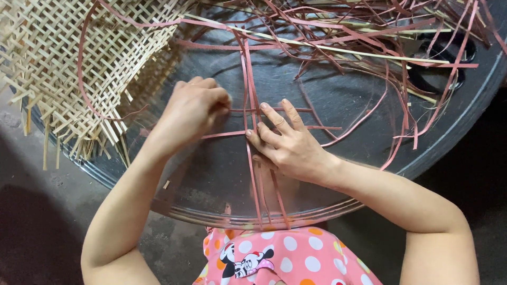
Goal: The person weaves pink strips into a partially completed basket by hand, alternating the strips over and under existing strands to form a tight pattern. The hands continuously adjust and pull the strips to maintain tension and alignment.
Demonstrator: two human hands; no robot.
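Thin pink strips [248, 84] lie crossed on a round metal tray [222, 200], some running toward me and some across. My left hand [193, 108] is curled and pinches the end of a crosswise pink strip [224, 134] next to the upright ones. My right hand [285, 142] lies flat with its fingers spread, pressing down on the crossing of the strips. The two hands are almost touching at the centre of the tray.
A woven mat of pale bamboo strips [68, 63] lies over the tray's left rim. A loose tangle of pink and pale strips [380, 37] covers the far right. A dark tool [443, 58] sits under it. Grey floor surrounds the tray.
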